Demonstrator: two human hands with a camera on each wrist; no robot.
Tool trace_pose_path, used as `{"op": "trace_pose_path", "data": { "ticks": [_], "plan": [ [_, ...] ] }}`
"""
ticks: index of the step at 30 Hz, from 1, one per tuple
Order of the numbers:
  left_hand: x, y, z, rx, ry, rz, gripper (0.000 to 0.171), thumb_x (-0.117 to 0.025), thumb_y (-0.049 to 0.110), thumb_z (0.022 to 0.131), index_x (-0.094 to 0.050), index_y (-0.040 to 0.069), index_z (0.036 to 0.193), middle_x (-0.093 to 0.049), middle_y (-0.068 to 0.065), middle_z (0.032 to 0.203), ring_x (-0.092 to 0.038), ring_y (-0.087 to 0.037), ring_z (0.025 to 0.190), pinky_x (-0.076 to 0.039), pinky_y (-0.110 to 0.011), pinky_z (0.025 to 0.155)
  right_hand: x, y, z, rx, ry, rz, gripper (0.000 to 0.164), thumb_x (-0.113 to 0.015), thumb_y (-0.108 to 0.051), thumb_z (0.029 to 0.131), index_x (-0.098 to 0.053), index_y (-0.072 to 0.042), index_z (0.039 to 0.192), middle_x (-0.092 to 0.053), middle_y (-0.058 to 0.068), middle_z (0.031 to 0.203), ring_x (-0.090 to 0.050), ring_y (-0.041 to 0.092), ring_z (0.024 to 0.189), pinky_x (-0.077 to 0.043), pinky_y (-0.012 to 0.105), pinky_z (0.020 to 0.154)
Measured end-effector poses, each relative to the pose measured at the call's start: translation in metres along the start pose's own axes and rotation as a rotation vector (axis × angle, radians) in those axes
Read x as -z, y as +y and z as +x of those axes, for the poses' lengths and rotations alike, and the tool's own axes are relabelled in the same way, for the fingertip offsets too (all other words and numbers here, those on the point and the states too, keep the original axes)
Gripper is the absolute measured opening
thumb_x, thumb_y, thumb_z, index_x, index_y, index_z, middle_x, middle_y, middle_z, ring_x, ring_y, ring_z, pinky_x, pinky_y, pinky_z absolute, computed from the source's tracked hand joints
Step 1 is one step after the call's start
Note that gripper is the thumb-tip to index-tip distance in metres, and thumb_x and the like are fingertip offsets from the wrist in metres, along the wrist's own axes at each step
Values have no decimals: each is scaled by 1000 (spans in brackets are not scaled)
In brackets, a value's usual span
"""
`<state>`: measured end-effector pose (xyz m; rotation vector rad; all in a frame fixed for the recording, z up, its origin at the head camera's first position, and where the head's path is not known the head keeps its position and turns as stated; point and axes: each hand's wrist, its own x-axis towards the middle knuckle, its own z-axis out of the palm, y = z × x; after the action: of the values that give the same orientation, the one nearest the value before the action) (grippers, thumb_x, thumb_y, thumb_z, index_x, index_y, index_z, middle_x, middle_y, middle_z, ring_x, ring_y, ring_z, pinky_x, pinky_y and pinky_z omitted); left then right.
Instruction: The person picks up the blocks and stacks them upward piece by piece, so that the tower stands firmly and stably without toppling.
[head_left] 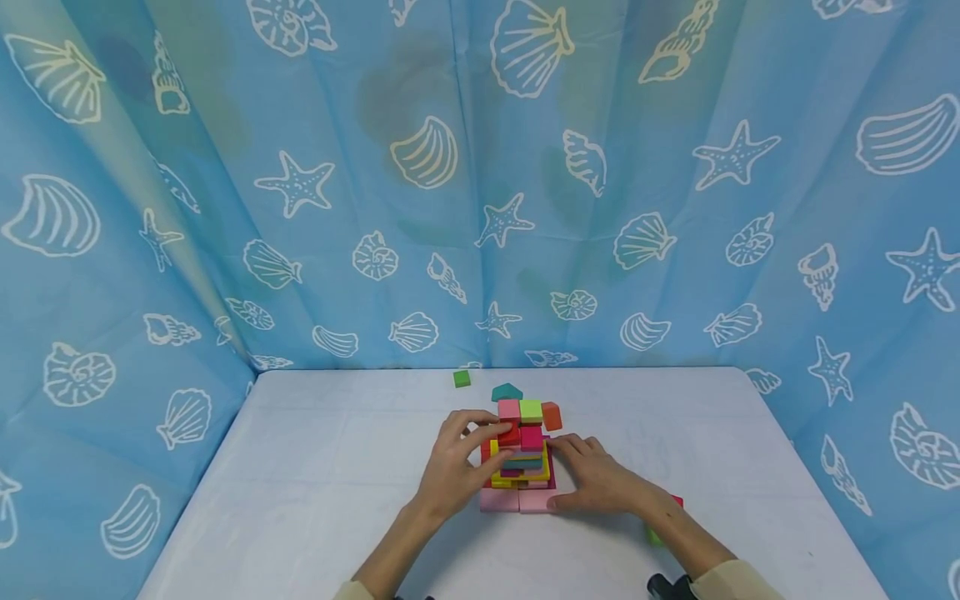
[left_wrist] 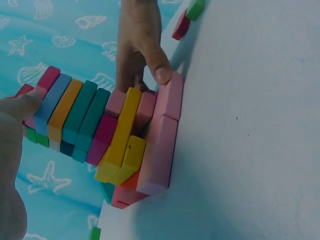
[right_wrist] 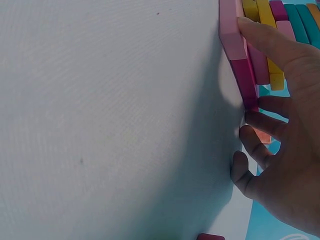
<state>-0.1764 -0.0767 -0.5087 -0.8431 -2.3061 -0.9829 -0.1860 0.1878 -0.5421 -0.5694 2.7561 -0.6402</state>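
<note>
A stepped tower of colored toy blocks [head_left: 523, 463] rises from a base of pink blocks [head_left: 499, 501]. My left hand [head_left: 456, 465] reaches in from the left, its fingers and thumb bent at a red block [head_left: 512, 437] in the upper tower. In the left wrist view that thumb overlaps a pink block; the other fingers are hidden. Low on the right side, my right hand [head_left: 600, 483] has its thumb on a pink base block [right_wrist: 234, 42]. Its fingers lie loosely beside a magenta base block [right_wrist: 244, 82]. A pink and a lime block [head_left: 531, 411] top the tower.
Behind the tower lie a green block [head_left: 462, 378], a teal block [head_left: 507, 392] and an orange block [head_left: 552, 416]. Another green block [head_left: 655, 537] lies by the right forearm, with a red block. A shell-patterned curtain [head_left: 450, 208] hangs behind the white table [head_left: 322, 467].
</note>
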Motion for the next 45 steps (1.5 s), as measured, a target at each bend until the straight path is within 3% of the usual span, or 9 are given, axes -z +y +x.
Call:
{"op": "trace_pose_path", "data": {
  "ticks": [20,27,36,45],
  "plan": [
    [-10,3,6,-12,78,26,43,-87,35,80,-73,23,118,-57,1,121,-50,-14,116,-50,-30,85,0,0,1,-3,-9,14,98,-85,-59,68,-44,-20,149,-46,6,149,-40,35,134,-46,62,101],
    [-15,6,10,-6,105,23,38,-88,34,78,-74,22,110,-57,1,116,-51,-13,110,-51,-42,83,0,1,0,-5,-9,16,98,-84,-61,69,-43,-23,150,-45,5,150,-40,34,134,-46,62,100],
    [-18,7,11,1,111,49,38,-89,35,77,-74,22,109,-56,1,116,-50,-14,110,-50,-45,86,-2,4,0,4,-1,15,98,-83,-62,70,-43,-23,150,-45,4,151,-40,33,134,-45,62,101],
    [-24,7,12,-8,119,120,45,-89,38,75,-71,25,113,-56,1,117,-50,-14,109,-45,-39,87,-1,4,-1,32,1,23,95,-83,-59,72,-44,-20,149,-45,7,150,-41,34,132,-45,62,100]
  ]
}}
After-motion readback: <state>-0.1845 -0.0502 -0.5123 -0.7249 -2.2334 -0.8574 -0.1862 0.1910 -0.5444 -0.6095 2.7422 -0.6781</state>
